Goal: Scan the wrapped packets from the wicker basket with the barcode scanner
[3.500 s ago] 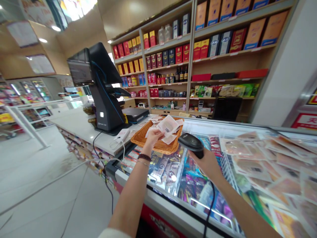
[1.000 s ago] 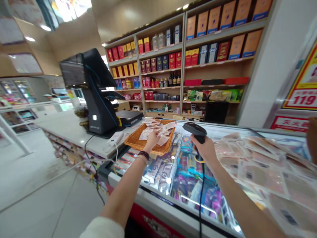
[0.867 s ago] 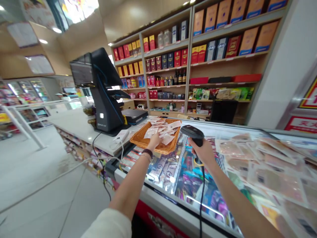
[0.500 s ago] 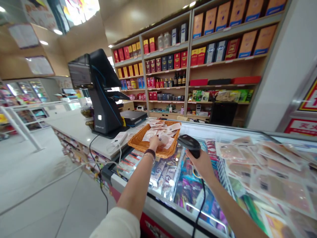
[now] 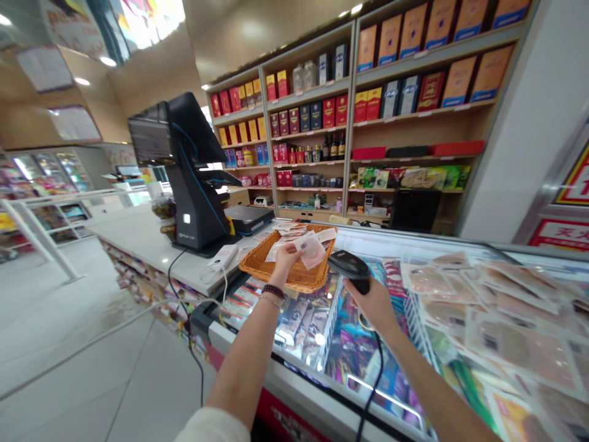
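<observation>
My left hand (image 5: 286, 258), with dark beads at the wrist, pinches a small clear packet (image 5: 311, 250) that bears a barcode label. The packet is over the orange wicker basket (image 5: 257, 270), where more pale packets (image 5: 289, 230) lie towards the back. My right hand (image 5: 372, 302) is closed round the handle of a black corded scanner (image 5: 350, 265). The scanner's head is just right of the basket and points towards the packet.
The glass-topped freezer (image 5: 359, 356) holds coloured packs. Large flat packets (image 5: 506, 331) are spread on its right. A black register terminal (image 5: 197, 184) and a white device (image 5: 223, 256) stand left. The scanner's cable (image 5: 375, 380) hangs down. Stocked shelves (image 5: 313, 135) stand behind.
My left hand has risen from among the packets in the basket with one packet between its fingers, its barcode now visible. My right hand and the scanner have barely moved.
</observation>
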A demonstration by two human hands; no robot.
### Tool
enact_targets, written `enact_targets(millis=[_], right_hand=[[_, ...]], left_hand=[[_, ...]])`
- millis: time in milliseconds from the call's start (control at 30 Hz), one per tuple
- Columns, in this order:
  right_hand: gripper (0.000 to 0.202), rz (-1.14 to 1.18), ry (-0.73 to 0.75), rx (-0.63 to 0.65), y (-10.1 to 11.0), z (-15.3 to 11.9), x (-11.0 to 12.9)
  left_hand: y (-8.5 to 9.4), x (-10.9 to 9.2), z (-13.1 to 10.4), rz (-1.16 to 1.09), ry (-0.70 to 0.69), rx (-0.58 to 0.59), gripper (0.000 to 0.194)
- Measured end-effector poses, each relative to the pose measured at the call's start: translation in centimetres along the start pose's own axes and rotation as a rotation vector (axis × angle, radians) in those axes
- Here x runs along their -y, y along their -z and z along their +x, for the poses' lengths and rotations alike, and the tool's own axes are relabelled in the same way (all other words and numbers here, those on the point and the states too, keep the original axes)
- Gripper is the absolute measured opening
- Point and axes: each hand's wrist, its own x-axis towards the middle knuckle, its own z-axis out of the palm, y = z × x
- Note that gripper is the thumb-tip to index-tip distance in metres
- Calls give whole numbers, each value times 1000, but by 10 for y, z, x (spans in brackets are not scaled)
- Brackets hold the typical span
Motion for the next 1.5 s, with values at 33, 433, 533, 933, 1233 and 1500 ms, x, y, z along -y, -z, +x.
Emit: enact_targets(millis=[33,433,533,933,1233,1500], right_hand=[[40,-10,4,0,0,0,0],[39,-97,72,-27,-3,2,-4],[39,-103,88,-31,-3,2,-5],[38,-99,78,-39,1,0,0],[39,96,-10,-84,36,6,-2],[43,302,-52,-221,103,0,-4]], left_hand=[[-1,-1,-1,-13,-12,22,39],[-6,-8,-4,27,-154,96,35],[-5,-10,-7,-8,-149,117,37],[-7,-18,-10,1,-100,81,38],[-24,-24,-1,-126,-55,-178,40],[-123,-49,-4,-244,-45,9,33]])
